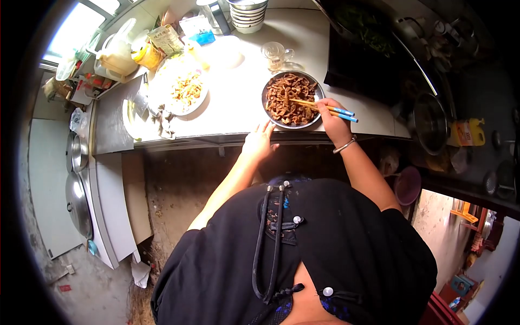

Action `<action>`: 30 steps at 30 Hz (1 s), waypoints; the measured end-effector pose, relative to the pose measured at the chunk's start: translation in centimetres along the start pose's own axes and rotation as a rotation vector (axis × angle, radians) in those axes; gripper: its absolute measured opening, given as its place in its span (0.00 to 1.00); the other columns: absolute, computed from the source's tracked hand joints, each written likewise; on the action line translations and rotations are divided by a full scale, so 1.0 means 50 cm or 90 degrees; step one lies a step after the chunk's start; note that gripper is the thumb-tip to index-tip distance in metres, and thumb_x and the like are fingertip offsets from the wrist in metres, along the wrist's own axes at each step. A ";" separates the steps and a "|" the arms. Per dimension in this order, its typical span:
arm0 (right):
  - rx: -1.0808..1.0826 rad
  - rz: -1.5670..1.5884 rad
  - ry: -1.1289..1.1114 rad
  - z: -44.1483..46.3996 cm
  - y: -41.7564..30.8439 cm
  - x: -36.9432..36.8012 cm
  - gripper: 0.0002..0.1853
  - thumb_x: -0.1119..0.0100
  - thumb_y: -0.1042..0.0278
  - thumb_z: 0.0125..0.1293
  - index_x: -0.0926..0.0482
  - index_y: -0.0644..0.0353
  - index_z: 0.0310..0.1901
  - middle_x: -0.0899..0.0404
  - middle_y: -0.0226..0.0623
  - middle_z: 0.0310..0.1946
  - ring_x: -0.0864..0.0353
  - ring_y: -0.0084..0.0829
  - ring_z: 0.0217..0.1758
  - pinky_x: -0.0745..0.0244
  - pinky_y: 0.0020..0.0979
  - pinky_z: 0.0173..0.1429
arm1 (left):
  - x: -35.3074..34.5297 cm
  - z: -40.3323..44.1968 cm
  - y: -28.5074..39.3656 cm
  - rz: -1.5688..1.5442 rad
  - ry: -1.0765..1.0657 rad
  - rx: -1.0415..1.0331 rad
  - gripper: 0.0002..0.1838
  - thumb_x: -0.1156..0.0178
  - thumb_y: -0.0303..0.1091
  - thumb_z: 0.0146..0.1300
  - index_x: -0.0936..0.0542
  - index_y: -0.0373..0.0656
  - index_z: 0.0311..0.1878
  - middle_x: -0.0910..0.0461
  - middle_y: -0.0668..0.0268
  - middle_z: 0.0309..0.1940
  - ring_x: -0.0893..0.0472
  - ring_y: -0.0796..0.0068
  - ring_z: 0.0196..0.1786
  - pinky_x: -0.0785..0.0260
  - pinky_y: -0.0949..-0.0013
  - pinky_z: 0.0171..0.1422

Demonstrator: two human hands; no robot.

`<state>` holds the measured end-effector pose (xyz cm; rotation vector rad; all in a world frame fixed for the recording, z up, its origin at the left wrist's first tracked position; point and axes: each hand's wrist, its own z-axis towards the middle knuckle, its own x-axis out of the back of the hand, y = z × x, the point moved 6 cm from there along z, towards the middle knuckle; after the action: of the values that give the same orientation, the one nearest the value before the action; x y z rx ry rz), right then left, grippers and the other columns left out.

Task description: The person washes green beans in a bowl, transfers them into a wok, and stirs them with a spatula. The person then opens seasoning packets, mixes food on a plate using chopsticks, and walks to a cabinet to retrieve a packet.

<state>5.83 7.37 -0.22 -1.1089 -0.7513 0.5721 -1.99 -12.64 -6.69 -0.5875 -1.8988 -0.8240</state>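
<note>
A metal bowl [320,86] of brown cooked meat strips [290,89] sits near the counter's front edge. My right hand [335,123], with a bangle at the wrist, is closed around a pair of wooden chopsticks [345,114] with blue ends. Their tips reach into the meat. My left hand [259,143] lies at the counter edge just left of the bowl, fingers stretched out and thumb apart, holding nothing. Its fingertips are close to the bowl's rim; whether they touch it I cannot tell. Behind the bowl stands a clear glass mug [275,54].
To the left is a large plate [199,104] of chopped food, with a knife [142,100] beside it. Stacked bowls [248,19] and bags stand at the back. On the right, a dark wok [352,27] holds greens, near a metal basin [429,122] and a yellow jug [470,132].
</note>
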 end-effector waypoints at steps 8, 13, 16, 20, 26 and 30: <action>0.044 -0.047 -0.044 -0.012 -0.005 -0.041 0.02 0.43 0.75 0.58 0.22 0.61 0.30 0.21 0.38 0.27 0.21 0.34 0.32 0.28 0.28 0.37 | 0.012 -0.003 0.014 0.064 0.020 -0.014 0.38 0.38 0.46 0.53 0.39 0.42 0.65 0.43 0.59 0.67 0.42 0.52 0.67 0.47 0.60 0.70; 0.003 -0.031 0.000 0.036 0.026 -0.006 0.05 0.43 0.70 0.60 0.22 0.61 0.30 0.22 0.35 0.24 0.23 0.29 0.28 0.29 0.27 0.34 | 0.003 0.002 0.012 0.103 0.026 -0.045 0.38 0.39 0.47 0.53 0.40 0.42 0.65 0.43 0.60 0.66 0.43 0.52 0.68 0.49 0.62 0.71; 0.029 -0.074 0.001 0.079 0.002 -0.011 0.06 0.42 0.69 0.60 0.22 0.61 0.30 0.22 0.36 0.24 0.23 0.28 0.27 0.30 0.27 0.33 | 0.005 0.000 0.014 0.090 0.031 -0.030 0.38 0.39 0.47 0.53 0.40 0.42 0.65 0.42 0.61 0.66 0.42 0.53 0.67 0.50 0.61 0.71; 0.015 -0.083 -0.029 0.114 0.027 -0.063 0.06 0.45 0.67 0.61 0.22 0.58 0.32 0.22 0.36 0.25 0.23 0.30 0.29 0.30 0.28 0.35 | 0.008 -0.002 0.013 0.080 0.022 -0.027 0.39 0.38 0.47 0.53 0.41 0.43 0.65 0.42 0.62 0.66 0.42 0.51 0.67 0.49 0.60 0.70; 0.100 -0.170 -0.111 0.065 -0.012 -0.080 0.03 0.44 0.71 0.59 0.22 0.58 0.31 0.22 0.39 0.28 0.22 0.37 0.32 0.28 0.30 0.36 | 0.017 -0.007 0.017 0.064 0.038 -0.024 0.40 0.37 0.46 0.52 0.41 0.43 0.65 0.42 0.62 0.66 0.43 0.54 0.67 0.49 0.61 0.70; 0.079 -0.143 -0.142 0.036 -0.058 -0.049 0.03 0.43 0.73 0.58 0.22 0.61 0.32 0.22 0.39 0.28 0.22 0.37 0.31 0.28 0.30 0.37 | 0.020 -0.009 0.018 0.041 0.037 -0.016 0.40 0.36 0.45 0.51 0.40 0.42 0.65 0.43 0.62 0.65 0.43 0.56 0.67 0.49 0.62 0.70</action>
<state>3.05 5.59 2.35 -0.8403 -1.0057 0.5489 -1.56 -12.33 -5.41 -0.6309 -1.8091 -0.8159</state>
